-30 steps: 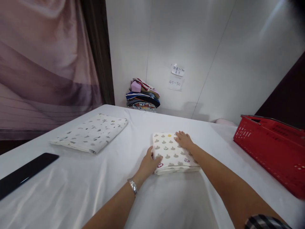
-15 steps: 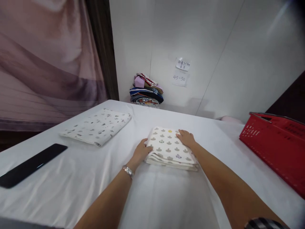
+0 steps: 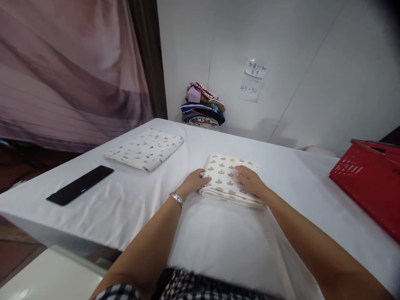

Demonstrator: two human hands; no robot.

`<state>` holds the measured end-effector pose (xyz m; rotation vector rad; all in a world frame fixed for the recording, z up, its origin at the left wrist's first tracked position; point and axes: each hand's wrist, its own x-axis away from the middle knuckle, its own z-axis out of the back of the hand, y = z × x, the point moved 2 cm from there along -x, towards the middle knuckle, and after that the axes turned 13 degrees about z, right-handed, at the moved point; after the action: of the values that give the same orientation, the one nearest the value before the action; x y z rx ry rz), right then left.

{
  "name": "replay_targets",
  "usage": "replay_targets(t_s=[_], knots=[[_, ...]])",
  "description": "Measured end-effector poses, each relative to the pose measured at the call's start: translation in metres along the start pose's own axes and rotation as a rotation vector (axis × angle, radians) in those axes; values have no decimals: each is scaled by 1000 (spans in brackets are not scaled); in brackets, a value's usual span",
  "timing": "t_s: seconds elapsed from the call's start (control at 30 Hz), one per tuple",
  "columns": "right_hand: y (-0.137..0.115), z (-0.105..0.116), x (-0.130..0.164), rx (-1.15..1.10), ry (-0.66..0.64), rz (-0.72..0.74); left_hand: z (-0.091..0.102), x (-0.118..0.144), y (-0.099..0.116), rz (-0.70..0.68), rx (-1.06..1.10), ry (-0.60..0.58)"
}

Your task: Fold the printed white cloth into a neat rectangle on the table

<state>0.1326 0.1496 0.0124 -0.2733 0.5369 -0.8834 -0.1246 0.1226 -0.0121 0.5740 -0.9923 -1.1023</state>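
A folded white cloth (image 3: pixel 223 177) with grey mushroom-like prints and a few coloured ones lies flat on the white-covered table (image 3: pixel 200 233), its layers showing along the near edge. At its left edge is my left hand (image 3: pixel 195 181), thumb over the top and fingers along the side, gripping that edge. My right hand (image 3: pixel 251 181) rests flat on the cloth's right part with the fingers stretched out, pressing nothing between them. Farther left lies a second folded white cloth (image 3: pixel 146 148) with small grey prints, apart from both hands.
A black phone-like slab (image 3: pixel 81 185) lies on the table's left side. At the right stands a red plastic basket (image 3: pixel 368 179). Several folded fabrics (image 3: pixel 203 106) are piled behind the table by the wall. A white surface (image 3: pixel 50 275) shows low at left.
My right hand has slid nearer over the cloth, from its far right corner toward the middle right. My left hand stays at the left edge. The view has tilted down and turned left.
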Motion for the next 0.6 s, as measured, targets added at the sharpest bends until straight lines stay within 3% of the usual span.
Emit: replay_targets(t_s=[0.1, 0.2, 0.4, 0.6], knots=[[-41, -7, 22, -141, 20, 172, 9, 5, 2, -31, -20, 65], [-65, -12, 34, -59, 25, 368, 16, 18, 6, -121, -38, 111], [-69, -24, 40, 160, 25, 513, 7, 49, -3, -388, -85, 33], [-67, -29, 44, 192, 32, 558, -4, 55, -13, -460, -162, 150]])
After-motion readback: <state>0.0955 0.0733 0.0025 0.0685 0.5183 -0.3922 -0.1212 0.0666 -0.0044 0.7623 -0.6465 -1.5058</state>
